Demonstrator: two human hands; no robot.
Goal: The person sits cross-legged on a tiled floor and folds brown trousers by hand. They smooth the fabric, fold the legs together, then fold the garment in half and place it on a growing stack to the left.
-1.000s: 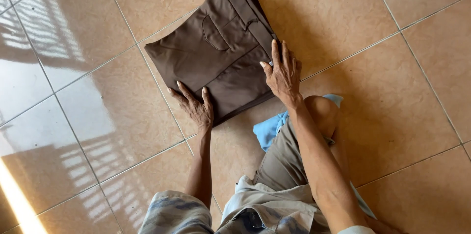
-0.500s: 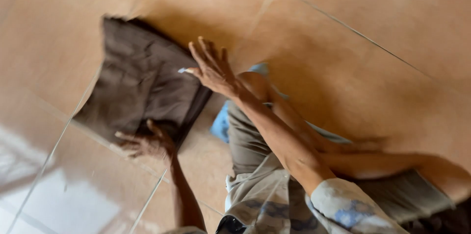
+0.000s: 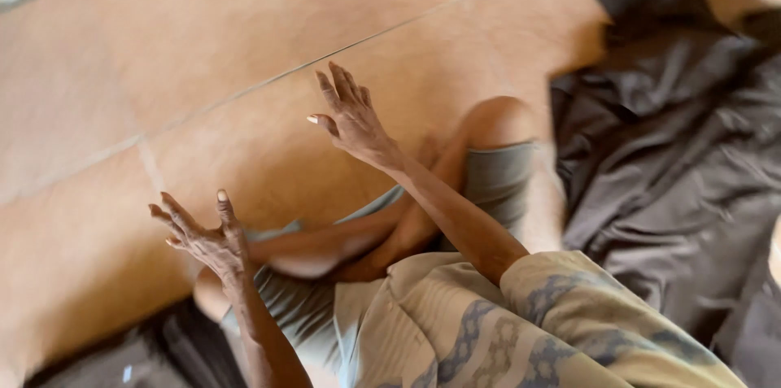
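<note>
Both hands are raised in the air with nothing in them. The right hand (image 3: 351, 115) has its fingers spread apart, palm turned toward the floor, above the orange-brown tiled floor (image 3: 203, 46). The left hand (image 3: 203, 233) is also splayed wide, fingers apart, hovering beside the person's bent knee. The nearest cloth, a crumpled dark brown fabric garment (image 3: 675, 160), lies on the floor to the right of the knees, well apart from both hands. Another dark cloth (image 3: 122, 355) shows blurred at the lower left edge, under the left forearm.
</note>
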